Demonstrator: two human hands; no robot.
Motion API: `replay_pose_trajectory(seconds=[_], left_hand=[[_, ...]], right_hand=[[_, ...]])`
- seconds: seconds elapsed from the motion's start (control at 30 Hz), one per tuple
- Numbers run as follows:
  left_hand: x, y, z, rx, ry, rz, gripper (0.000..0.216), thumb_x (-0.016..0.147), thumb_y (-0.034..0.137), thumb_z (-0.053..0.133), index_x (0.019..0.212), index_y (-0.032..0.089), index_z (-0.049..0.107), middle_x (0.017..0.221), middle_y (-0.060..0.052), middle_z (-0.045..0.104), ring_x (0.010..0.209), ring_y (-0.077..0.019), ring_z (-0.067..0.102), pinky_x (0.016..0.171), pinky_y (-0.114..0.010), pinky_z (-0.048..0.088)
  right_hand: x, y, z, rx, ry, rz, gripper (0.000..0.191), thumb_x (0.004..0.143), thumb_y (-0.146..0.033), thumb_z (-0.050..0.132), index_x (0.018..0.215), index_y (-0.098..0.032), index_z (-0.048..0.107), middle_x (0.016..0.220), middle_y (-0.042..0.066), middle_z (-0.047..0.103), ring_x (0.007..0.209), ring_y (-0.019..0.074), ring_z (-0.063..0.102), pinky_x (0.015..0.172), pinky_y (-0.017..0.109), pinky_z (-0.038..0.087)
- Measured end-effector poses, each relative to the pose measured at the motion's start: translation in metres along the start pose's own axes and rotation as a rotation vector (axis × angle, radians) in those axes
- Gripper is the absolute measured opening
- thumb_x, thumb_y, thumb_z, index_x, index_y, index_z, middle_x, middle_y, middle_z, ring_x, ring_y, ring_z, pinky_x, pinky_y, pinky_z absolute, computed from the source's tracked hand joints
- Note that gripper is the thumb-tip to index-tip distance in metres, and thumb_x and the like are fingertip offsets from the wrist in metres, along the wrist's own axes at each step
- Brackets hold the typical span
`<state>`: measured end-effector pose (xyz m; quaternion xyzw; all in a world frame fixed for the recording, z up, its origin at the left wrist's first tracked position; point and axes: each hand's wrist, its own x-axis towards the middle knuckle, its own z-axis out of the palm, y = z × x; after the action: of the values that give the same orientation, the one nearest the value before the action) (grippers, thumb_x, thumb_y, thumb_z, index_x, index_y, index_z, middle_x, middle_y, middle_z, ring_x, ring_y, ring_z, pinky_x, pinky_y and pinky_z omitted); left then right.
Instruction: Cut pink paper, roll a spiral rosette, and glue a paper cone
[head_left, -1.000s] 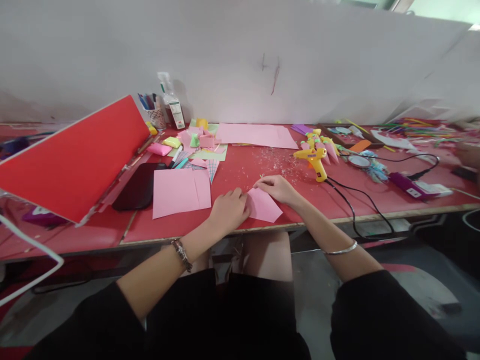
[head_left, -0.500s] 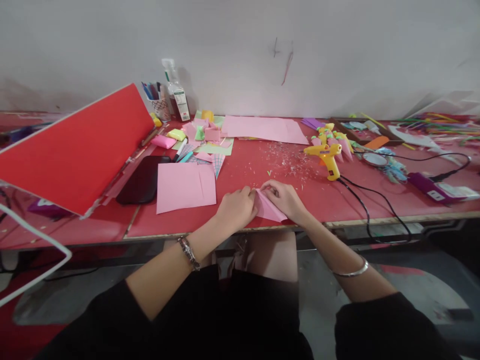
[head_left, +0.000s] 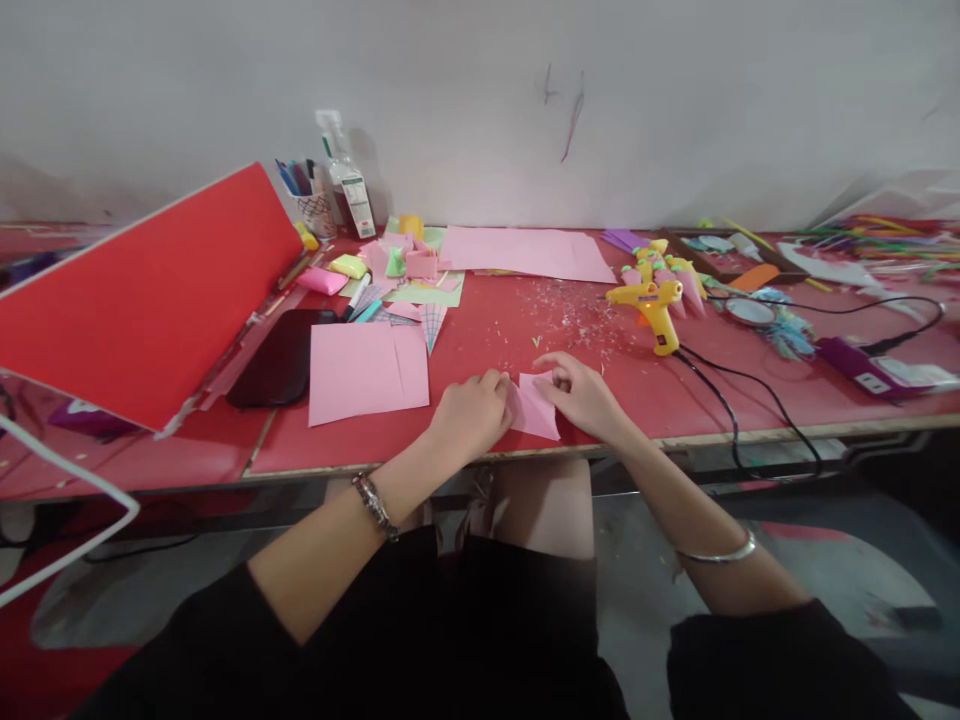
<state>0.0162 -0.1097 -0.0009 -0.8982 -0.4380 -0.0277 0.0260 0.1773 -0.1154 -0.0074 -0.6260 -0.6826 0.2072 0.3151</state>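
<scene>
A small piece of pink paper (head_left: pixel 535 412) lies between my hands near the table's front edge. My left hand (head_left: pixel 474 412) is closed on its left side, with the fingertips partly hidden. At the paper's right side, my right hand (head_left: pixel 581 393) pinches the edge between thumb and fingers. To the left of my hands rest pink paper sheets (head_left: pixel 360 375), flat on the table. Beyond my right hand stands a yellow glue gun (head_left: pixel 654 315), its nozzle pointing left.
A dark phone (head_left: pixel 281 360) and a tilted red board (head_left: pixel 165 290) are at the left. Behind are a pen cup (head_left: pixel 315 212), a bottle (head_left: pixel 352 195) and a long pink sheet (head_left: pixel 525 252). A black cord (head_left: pixel 724 405) hangs over the front edge.
My right hand has shifted slightly right and turned the paper's right side. The paper looks more opened out and flatter than before. My left hand stays nearly in place.
</scene>
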Motion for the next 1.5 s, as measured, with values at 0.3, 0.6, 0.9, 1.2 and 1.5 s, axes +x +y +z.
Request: replay_pose_trajectory(seconds=[0.3,0.6,0.9,1.2,1.5], left_hand=[[0.001,0.002,0.0,0.014,-0.013,-0.021,0.035,0.087,0.022,0.025,0.113,0.009,0.044,0.094,-0.01,0.055,0.082,-0.0199,0.057,0.057,-0.026,0.043],[0.001,0.0,0.002,-0.012,-0.007,-0.02,0.032,0.087,0.023,0.026,0.109,0.011,0.046,0.095,-0.01,0.055,0.081,-0.0194,0.057,0.056,-0.025,0.042],[0.002,0.004,0.003,0.017,-0.005,-0.042,0.033,0.086,0.02,0.027,0.114,0.009,0.044,0.094,-0.011,0.055,0.082,-0.0198,0.057,0.056,-0.026,0.043],[0.001,0.007,0.004,0.022,-0.009,-0.067,0.035,0.085,0.02,0.032,0.117,0.009,0.041,0.095,-0.011,0.055,0.084,-0.0206,0.056,0.058,-0.028,0.045],[0.001,0.006,0.002,0.028,-0.01,-0.048,0.036,0.086,0.02,0.03,0.117,0.007,0.041,0.095,-0.011,0.054,0.083,-0.0212,0.056,0.058,-0.029,0.045]], right_hand=[[-0.012,0.007,-0.004,0.042,-0.079,-0.007,0.023,0.072,-0.027,0.045,0.092,-0.019,0.053,0.044,-0.009,0.039,0.044,0.0087,0.038,0.053,0.022,0.032],[-0.019,-0.001,-0.01,-0.083,-0.022,-0.013,0.013,0.073,-0.023,0.041,0.074,-0.019,0.054,0.044,-0.008,0.035,0.044,0.0079,0.036,0.053,0.02,0.028],[-0.022,0.004,-0.011,0.032,-0.033,0.034,0.021,0.07,-0.034,0.047,0.083,-0.019,0.053,0.05,-0.006,0.043,0.048,0.0091,0.04,0.054,0.022,0.031],[-0.029,0.0,-0.016,-0.018,-0.089,0.063,0.017,0.072,-0.031,0.042,0.081,-0.019,0.05,0.044,-0.009,0.038,0.043,0.008,0.036,0.054,0.022,0.028],[-0.036,-0.004,-0.017,-0.212,0.006,0.016,0.013,0.072,-0.022,0.039,0.071,-0.02,0.052,0.042,-0.008,0.04,0.043,0.0086,0.039,0.063,0.025,0.03]])
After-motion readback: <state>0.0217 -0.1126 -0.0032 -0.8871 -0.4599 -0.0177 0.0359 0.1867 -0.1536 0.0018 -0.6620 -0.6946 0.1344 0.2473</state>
